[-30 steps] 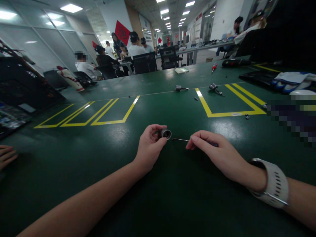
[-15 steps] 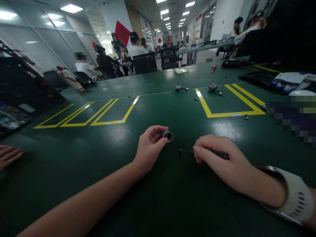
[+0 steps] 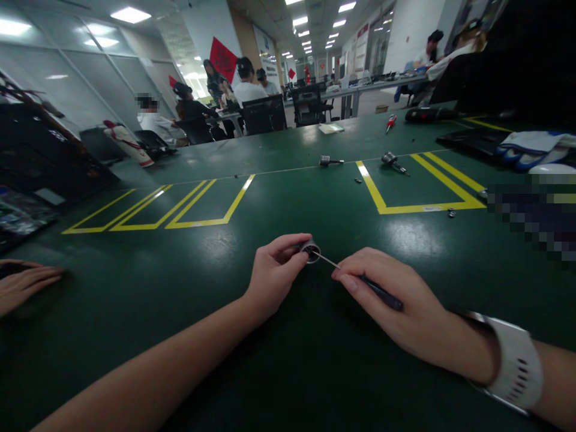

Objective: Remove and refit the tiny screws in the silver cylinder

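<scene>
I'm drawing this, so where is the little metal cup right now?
In the head view, the metal cup is just right of centre, held in the left hand, its opening facing the thin tool in the right hand.

The view looks out from the person's head, above and behind the left fingers and right fingers, facing forward and down across the bench. It is near: the left arm enters at the bottom edge, the right arm at the right edge, and both reach in toward fingers that sit close to the middle. The downward tilt is shallow, so beyond the fingers it also takes in the bench's far edge, then a chair well apart, and high above them a ceiling light. That far edge slants, climbing toward the right-finger side.
</scene>
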Demonstrator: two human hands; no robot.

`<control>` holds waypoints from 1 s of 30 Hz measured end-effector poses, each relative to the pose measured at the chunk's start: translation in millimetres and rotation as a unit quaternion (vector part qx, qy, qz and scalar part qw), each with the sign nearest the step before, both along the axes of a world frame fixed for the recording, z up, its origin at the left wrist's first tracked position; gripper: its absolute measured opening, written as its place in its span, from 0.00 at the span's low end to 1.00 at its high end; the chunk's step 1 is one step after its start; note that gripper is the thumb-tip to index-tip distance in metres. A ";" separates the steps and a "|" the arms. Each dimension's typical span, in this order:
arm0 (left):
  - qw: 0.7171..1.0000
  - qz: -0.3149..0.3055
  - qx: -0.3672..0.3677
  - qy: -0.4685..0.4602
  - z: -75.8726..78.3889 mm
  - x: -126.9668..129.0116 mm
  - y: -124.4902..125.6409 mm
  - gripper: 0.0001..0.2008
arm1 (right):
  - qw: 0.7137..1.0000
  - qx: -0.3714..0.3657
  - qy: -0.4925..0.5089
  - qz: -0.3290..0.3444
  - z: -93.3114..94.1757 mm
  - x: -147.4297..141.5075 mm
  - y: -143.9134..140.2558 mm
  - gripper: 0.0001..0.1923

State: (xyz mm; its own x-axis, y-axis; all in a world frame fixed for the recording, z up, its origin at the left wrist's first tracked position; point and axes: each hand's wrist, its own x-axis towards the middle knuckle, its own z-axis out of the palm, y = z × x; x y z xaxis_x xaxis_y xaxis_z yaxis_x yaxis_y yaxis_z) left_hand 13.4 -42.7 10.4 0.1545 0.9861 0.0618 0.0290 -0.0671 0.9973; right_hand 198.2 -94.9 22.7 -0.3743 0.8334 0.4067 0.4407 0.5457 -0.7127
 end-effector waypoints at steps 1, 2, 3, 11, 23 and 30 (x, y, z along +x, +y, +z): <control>1.000 -0.001 0.003 0.004 0.1 -0.2 -0.2 0.13 | 1.000 0.002 -0.004 0.002 -0.6 -0.1 0.2 0.07; 1.000 -0.001 0.007 0.010 0.2 -0.2 -0.3 0.13 | 1.000 0.004 -0.008 0.005 -0.9 -0.2 0.3 0.07; 1.000 0.001 0.010 0.018 0.4 -0.1 -0.5 0.13 | 1.000 0.007 -0.012 0.007 -1.0 -0.4 0.3 0.07; 0.993 0.012 0.068 0.093 2.3 1.3 -1.9 0.12 | 0.999 0.037 -0.030 0.024 2.2 -2.9 -2.8 0.07; 0.991 0.004 0.076 0.107 2.2 2.1 -1.9 0.11 | 0.998 0.055 -0.031 0.025 1.8 0.1 -6.3 0.07; 0.976 -0.068 0.134 0.155 -6.5 -3.1 3.1 0.19 | 0.994 -0.008 0.092 -0.063 0.3 10.7 -2.2 0.15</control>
